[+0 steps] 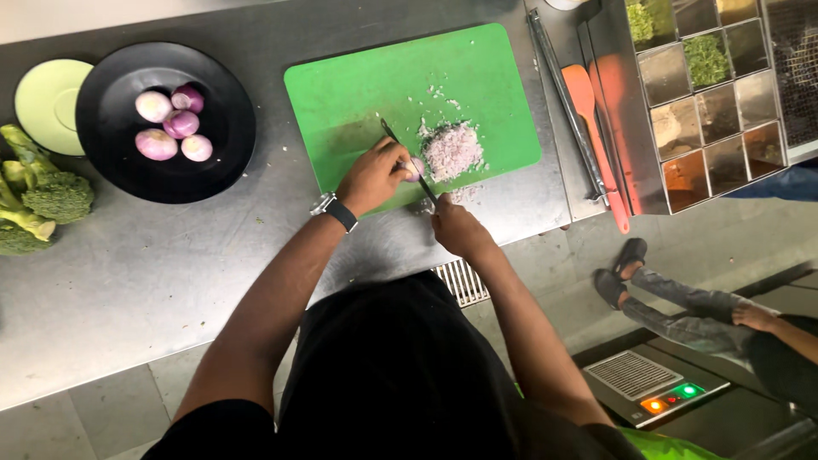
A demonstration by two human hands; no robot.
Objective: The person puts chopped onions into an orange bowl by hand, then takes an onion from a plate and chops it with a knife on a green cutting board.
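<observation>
Head view: a steel counter (170,281) carries a green cutting board (358,94), set at a slight tilt. Left hand (372,177) rests on the board's near edge, fingers curled down onto a small piece of onion (414,168), pinning it; a dark-strapped watch (337,210) sits on that wrist. Right hand (456,224) is closed around the handle of a knife (407,160), whose thin blade runs up and left across the board, passing just beside the left fingertips. A heap of finely chopped onion (452,151) lies on the board, just right of the held piece, with stray bits scattered around it. Left of the board, a black plate (128,166) holds four peeled small onions (170,123); a pale green saucer (47,102) is partly tucked under it. Broccoli (38,200) lies at the far left edge. Right of the board: an orange spatula (588,119) and a tray of steel compartments (707,102). Another person's legs (673,307) show lower right.
</observation>
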